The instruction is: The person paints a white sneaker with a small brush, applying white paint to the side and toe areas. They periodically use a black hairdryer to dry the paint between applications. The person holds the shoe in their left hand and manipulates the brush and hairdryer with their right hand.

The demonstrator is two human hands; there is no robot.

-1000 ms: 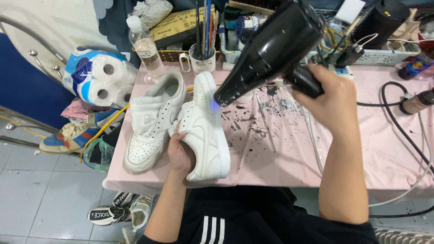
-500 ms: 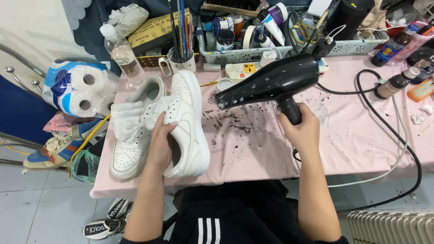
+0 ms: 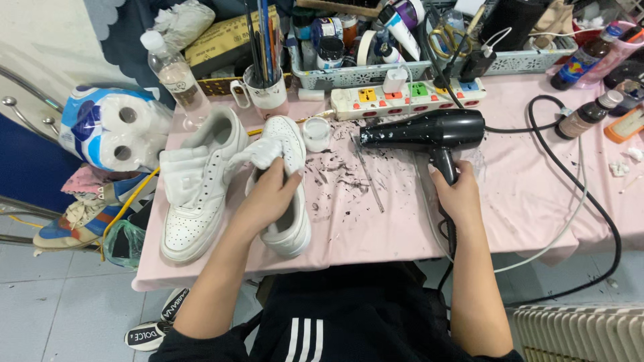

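Two white sneakers lie on a pink table cover (image 3: 537,194). My left hand (image 3: 265,198) rests on the right-hand sneaker (image 3: 288,228), gripping it over its tongue and white stuffing. The other white sneaker (image 3: 198,188) lies just to its left, untouched. My right hand (image 3: 459,194) is closed around the handle of a black hair dryer (image 3: 429,131), which lies flat on the table with its nozzle pointing left. Its black cord (image 3: 583,194) loops to the right.
Dark flecks are scattered over the cloth between the shoe and the dryer. A white power strip (image 3: 409,97), a mug of brushes (image 3: 265,90), a plastic bottle (image 3: 173,70) and a tray of supplies line the back. Toilet rolls (image 3: 111,127) sit left; small bottles stand far right.
The hair dryer has come down from the air to lie flat on the table, still in my right hand. The held sneaker has gone from tilted up to resting on the table.
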